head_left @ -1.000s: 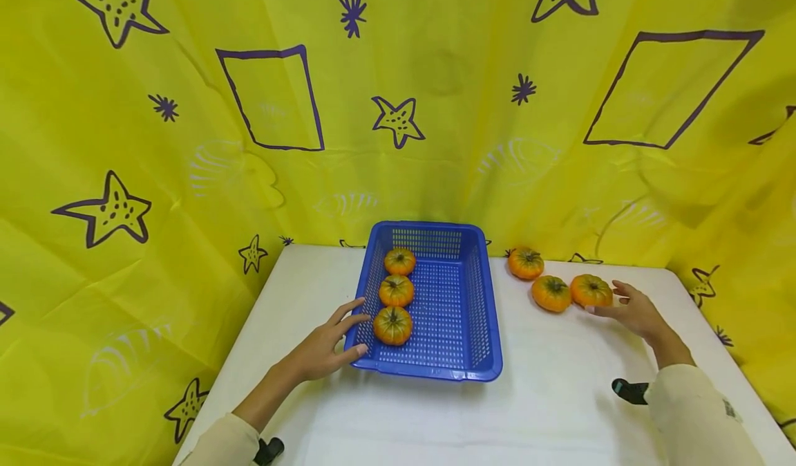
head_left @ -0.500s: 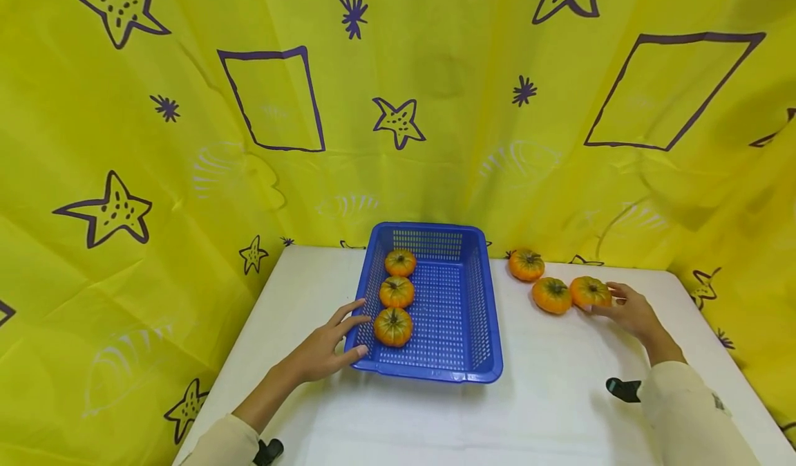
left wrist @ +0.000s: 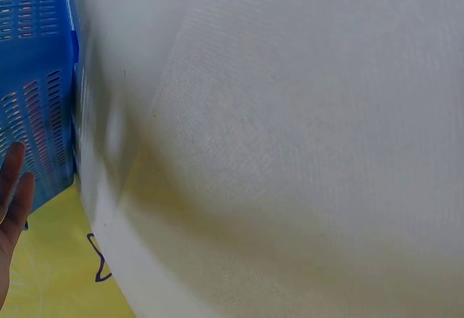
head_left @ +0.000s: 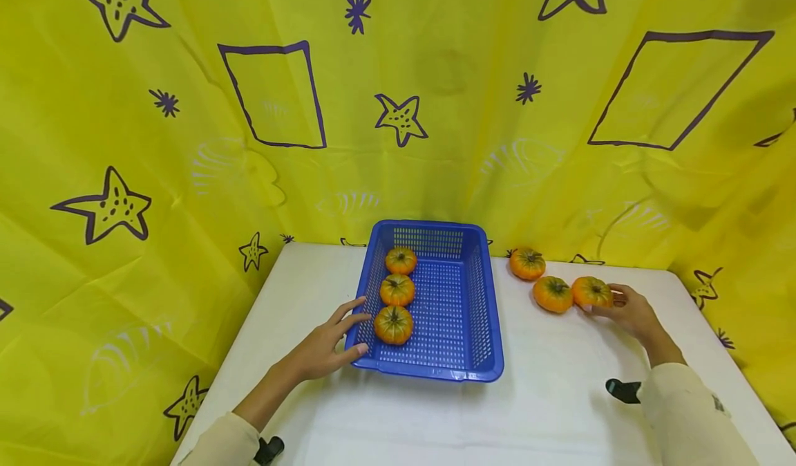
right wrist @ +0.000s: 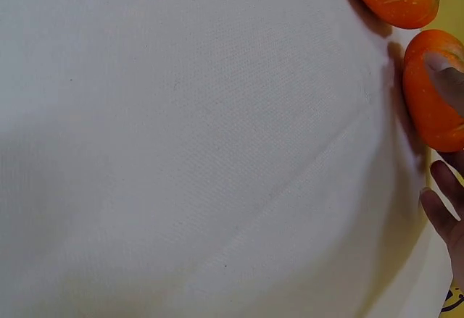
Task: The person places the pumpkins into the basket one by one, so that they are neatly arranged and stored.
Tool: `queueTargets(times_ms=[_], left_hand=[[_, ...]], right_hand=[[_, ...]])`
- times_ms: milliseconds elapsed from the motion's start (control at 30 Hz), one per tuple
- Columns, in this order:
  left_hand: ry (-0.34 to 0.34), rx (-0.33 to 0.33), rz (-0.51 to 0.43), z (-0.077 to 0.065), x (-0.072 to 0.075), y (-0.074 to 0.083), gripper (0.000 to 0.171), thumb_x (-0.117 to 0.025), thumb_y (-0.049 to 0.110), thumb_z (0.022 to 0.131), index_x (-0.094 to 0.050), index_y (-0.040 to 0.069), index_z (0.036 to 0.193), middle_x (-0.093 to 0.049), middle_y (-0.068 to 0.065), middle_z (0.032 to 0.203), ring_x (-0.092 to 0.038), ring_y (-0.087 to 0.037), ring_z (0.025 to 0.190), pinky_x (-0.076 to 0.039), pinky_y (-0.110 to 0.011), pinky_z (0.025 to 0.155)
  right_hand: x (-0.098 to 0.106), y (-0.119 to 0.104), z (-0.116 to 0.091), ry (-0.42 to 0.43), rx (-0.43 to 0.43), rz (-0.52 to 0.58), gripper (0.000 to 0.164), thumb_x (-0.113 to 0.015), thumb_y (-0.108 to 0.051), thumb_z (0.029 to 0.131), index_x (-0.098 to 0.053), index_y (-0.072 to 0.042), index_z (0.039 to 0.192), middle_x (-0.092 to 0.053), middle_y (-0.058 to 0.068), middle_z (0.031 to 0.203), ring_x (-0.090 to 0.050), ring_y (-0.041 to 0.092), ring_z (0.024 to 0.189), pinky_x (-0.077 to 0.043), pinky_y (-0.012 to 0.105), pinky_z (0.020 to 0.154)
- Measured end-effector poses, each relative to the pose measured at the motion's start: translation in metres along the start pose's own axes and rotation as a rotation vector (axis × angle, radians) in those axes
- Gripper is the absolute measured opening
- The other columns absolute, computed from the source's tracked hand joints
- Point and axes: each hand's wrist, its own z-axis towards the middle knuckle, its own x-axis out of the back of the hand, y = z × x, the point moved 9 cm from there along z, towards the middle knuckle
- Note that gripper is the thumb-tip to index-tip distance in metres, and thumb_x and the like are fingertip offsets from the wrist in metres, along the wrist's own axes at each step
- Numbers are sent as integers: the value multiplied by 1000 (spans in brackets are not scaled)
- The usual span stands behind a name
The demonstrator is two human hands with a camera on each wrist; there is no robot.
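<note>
A blue plastic basket (head_left: pixel 438 368) stands on the table, with three small orange pumpkins in a column along its left side, the nearest pumpkin (head_left: pixel 393 325) at the front. My left hand (head_left: pixel 317 350) lies at the basket's left rim with its fingers spread and fairly straight; the left wrist view shows only some fingers (left wrist: pixel 20 195) by the basket wall. To the right of the basket, my right hand (head_left: pixel 636 316) holds a small pumpkin (head_left: pixel 592 292) between thumb and fingers. In the right wrist view the thumb (right wrist: pixel 449 82) presses on that pumpkin's (right wrist: pixel 428 111) side.
Two other pumpkins sit right of the basket: one pumpkin (head_left: pixel 553 294) just left of the held one, another pumpkin (head_left: pixel 527 264) farther back. A white cloth covers the table (head_left: pixel 472 424). A yellow patterned curtain (head_left: pixel 448 169) hangs behind and at both sides.
My right hand has shifted slightly left and closed in on the rightmost pumpkin, its fingers now around it. My left hand and the basket have stayed in place.
</note>
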Motion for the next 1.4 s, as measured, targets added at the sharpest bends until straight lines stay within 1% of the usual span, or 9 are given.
queueTargets(times_ms=[200,400,633,867,1067,1167,1233,1300,1400], left_hand=[[0,-3,-1,1,0,0,57,-56,51,98,-51,21,146,-20,2,167,-49,-43,137,-50,-62,99],[3,-9,6,0,1,1,57,-57,51,98,-51,20,146,-20,3,167,-49,-42,137,-50,-61,99],[6,-20,8,-1,2,3,58,-57,50,98,-51,19,146,-21,2,167,-50,-41,136,-51,-60,99],[13,-22,-1,-1,4,5,57,-58,50,98,-53,19,145,-21,3,167,-50,-40,137,-51,-59,100],[20,-30,9,-1,4,3,56,-57,50,98,-53,19,145,-21,3,167,-50,-39,137,-51,-59,101],[22,-30,8,-1,3,2,57,-57,51,98,-53,19,145,-21,4,167,-50,-39,138,-50,-59,101],[21,-29,6,0,2,1,57,-57,51,98,-53,20,145,-21,5,167,-50,-39,137,-50,-59,101],[22,-30,6,0,2,1,56,-57,51,98,-52,20,145,-21,5,167,-50,-39,137,-51,-59,100],[22,-30,5,0,2,1,56,-57,51,98,-52,20,145,-21,4,167,-51,-39,136,-52,-58,99]], right_hand=[[2,0,-4,19,10,4,93,-73,-38,92,-22,20,145,-33,50,140,-39,62,127,-38,68,105],[3,3,-9,15,1,22,94,-72,-40,92,-21,18,146,-29,48,143,-36,62,127,-38,69,104],[6,5,-17,16,-7,29,95,-73,-40,92,-20,15,149,-27,47,145,-37,62,127,-42,68,102],[10,1,-24,25,13,36,95,-73,-40,92,-21,14,149,-27,46,146,-39,61,126,-47,65,99],[15,-8,-28,47,59,33,92,-74,-35,92,-22,14,149,-29,46,145,-41,61,125,-57,52,88],[18,-16,-31,70,98,34,88,-74,-32,92,-24,13,149,-33,46,143,-43,61,123,-60,39,80],[20,-23,-32,89,126,35,86,-74,-30,92,-26,13,149,-35,45,142,-43,61,122,-58,26,75],[22,-31,-33,105,151,41,84,-74,-29,92,-28,12,149,-36,45,142,-44,62,122,-51,15,70],[25,-44,-35,120,186,51,83,-74,-29,92,-29,10,150,-37,45,141,-44,62,122,-44,9,68]])
